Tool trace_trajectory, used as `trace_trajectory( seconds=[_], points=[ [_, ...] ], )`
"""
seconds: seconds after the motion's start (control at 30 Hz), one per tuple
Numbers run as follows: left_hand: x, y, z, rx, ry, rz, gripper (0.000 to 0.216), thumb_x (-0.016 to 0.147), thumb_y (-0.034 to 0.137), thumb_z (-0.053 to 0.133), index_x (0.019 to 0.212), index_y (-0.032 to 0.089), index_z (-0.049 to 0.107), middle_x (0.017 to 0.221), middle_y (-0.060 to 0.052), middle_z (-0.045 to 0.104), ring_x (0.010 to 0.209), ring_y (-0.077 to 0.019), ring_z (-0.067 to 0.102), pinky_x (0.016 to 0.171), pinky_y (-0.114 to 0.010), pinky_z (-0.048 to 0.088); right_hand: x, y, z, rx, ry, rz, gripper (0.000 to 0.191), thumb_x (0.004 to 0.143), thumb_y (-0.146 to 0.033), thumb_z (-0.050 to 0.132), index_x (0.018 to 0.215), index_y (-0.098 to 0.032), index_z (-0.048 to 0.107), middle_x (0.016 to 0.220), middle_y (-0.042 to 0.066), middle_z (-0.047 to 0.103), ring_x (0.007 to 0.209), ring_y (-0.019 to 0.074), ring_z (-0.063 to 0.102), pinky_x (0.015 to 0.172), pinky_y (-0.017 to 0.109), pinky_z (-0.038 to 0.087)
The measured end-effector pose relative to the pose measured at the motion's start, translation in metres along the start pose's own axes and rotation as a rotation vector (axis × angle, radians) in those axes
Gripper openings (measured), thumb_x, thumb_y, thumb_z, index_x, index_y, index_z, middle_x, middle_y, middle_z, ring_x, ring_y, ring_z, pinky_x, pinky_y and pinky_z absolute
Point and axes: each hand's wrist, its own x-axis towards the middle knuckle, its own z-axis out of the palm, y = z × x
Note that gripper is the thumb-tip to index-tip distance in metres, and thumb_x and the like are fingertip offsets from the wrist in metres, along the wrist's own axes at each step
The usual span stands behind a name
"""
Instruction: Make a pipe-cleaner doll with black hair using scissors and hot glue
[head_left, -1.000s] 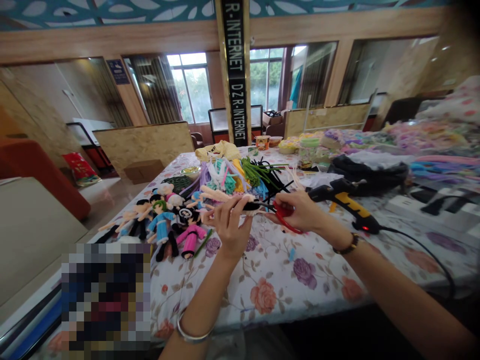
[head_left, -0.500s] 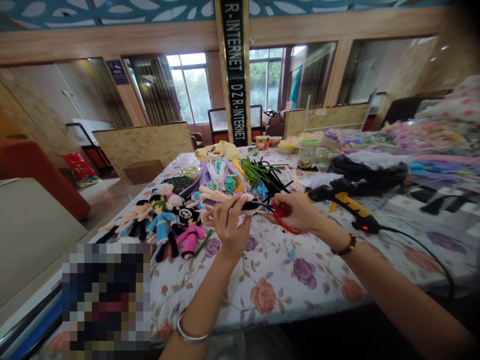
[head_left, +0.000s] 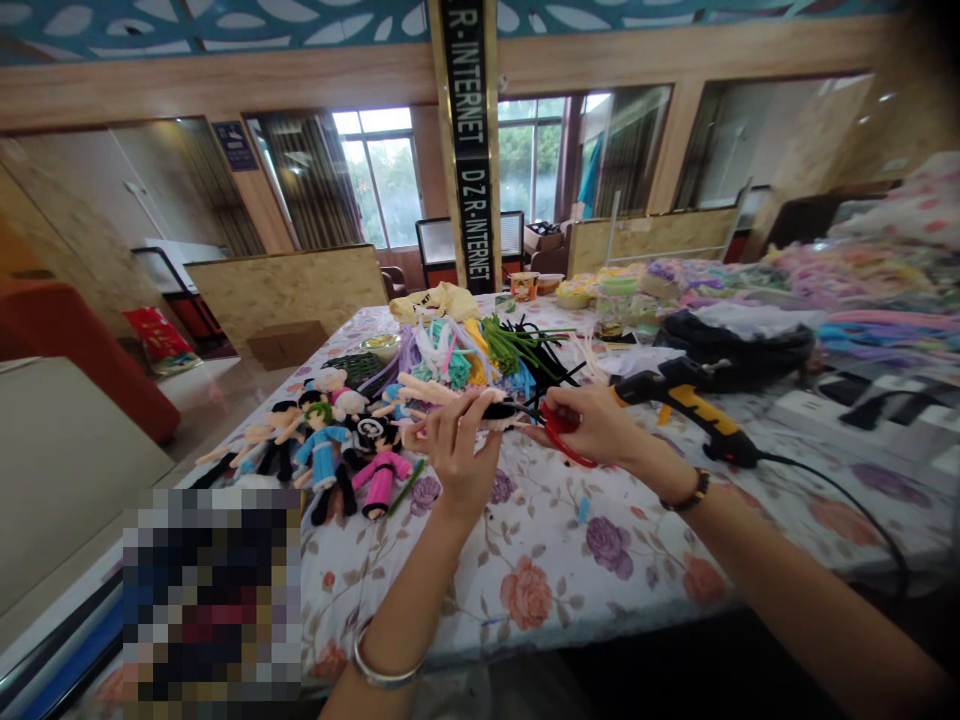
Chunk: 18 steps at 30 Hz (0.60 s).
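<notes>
My right hand (head_left: pixel 585 425) grips red-handled scissors (head_left: pixel 559 437), its fingers around the handles. Their dark blades (head_left: pixel 527 411) point left and reach a black-and-peach fuzzy piece (head_left: pixel 496 411), which looks made of pipe cleaners. My left hand (head_left: pixel 457 445) pinches that piece, and its fingers hide most of it. Whether the blades are closed on the piece I cannot tell. Left of my left hand lie several small fuzzy dolls, one in a pink robe (head_left: pixel 380 480) and one in blue with green hair (head_left: pixel 322 450).
Bundles of coloured pipe cleaners (head_left: pixel 450 355) lie behind my hands. A yellow-and-black glue gun (head_left: pixel 694 405) rests to the right, its cord (head_left: pixel 847 485) trailing off the near side. A black bag (head_left: pixel 739 350) and white power strips (head_left: pixel 832 410) are beyond it, on the flowered tablecloth (head_left: pixel 607 590).
My right hand and the scissors have shifted very slightly left. My left hand stays in place. The red light on the glue gun no longer shows.
</notes>
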Motion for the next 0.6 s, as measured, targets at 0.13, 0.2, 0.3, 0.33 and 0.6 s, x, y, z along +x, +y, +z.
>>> trace_trajectory(
  seconds=[0.13, 0.2, 0.3, 0.33, 0.6],
  points=[
    [0.000, -0.001, 0.001, -0.002, -0.014, -0.008, 0.030, 0.074, 0.018, 0.065, 0.103, 0.022, 0.062, 0.097, -0.006, 0.068, 0.087, -0.0172, 0.060, 0.082, -0.033, 0.038, 0.000, 0.000, 0.002, 0.006, 0.023, 0.019, 0.043, 0.072, -0.049, 0.062, 0.055, -0.019, 0.036, 0.046, -0.006, 0.034, 0.044, 0.0060, 0.026, 0.044, 0.020, 0.024],
    [0.000, -0.002, 0.001, -0.007, -0.028, -0.012, 0.030, 0.075, 0.019, 0.064, 0.104, 0.022, 0.062, 0.097, -0.006, 0.068, 0.088, -0.0174, 0.060, 0.082, -0.033, 0.038, 0.000, 0.000, 0.004, 0.019, 0.040, 0.038, 0.043, 0.072, -0.048, 0.063, 0.055, -0.019, 0.037, 0.046, -0.006, 0.035, 0.044, 0.0060, 0.028, 0.044, 0.020, 0.024],
    [0.001, -0.002, 0.002, -0.006, -0.051, -0.018, 0.031, 0.074, 0.017, 0.064, 0.104, 0.021, 0.062, 0.097, -0.006, 0.068, 0.088, -0.0177, 0.060, 0.082, -0.033, 0.037, -0.001, 0.002, 0.007, 0.033, 0.050, 0.093, 0.042, 0.071, -0.049, 0.064, 0.055, -0.019, 0.039, 0.046, -0.006, 0.037, 0.043, 0.0060, 0.030, 0.044, 0.020, 0.025],
    [0.001, -0.001, 0.003, -0.001, -0.061, -0.025, 0.032, 0.073, 0.017, 0.064, 0.104, 0.021, 0.061, 0.097, -0.005, 0.068, 0.089, -0.0180, 0.060, 0.083, -0.033, 0.037, -0.001, 0.002, 0.008, 0.034, 0.049, 0.112, 0.042, 0.071, -0.049, 0.064, 0.055, -0.019, 0.039, 0.046, -0.006, 0.038, 0.043, 0.0060, 0.030, 0.044, 0.020, 0.025],
    [0.000, 0.000, 0.003, 0.019, -0.132, -0.100, 0.036, 0.069, 0.012, 0.062, 0.103, 0.022, 0.061, 0.098, -0.004, 0.067, 0.091, -0.0200, 0.060, 0.085, -0.035, 0.034, -0.001, 0.007, 0.012, 0.011, 0.109, 0.202, 0.045, 0.071, -0.051, 0.063, 0.054, -0.019, 0.037, 0.044, -0.006, 0.036, 0.043, 0.0063, 0.028, 0.044, 0.021, 0.023]
  ],
)
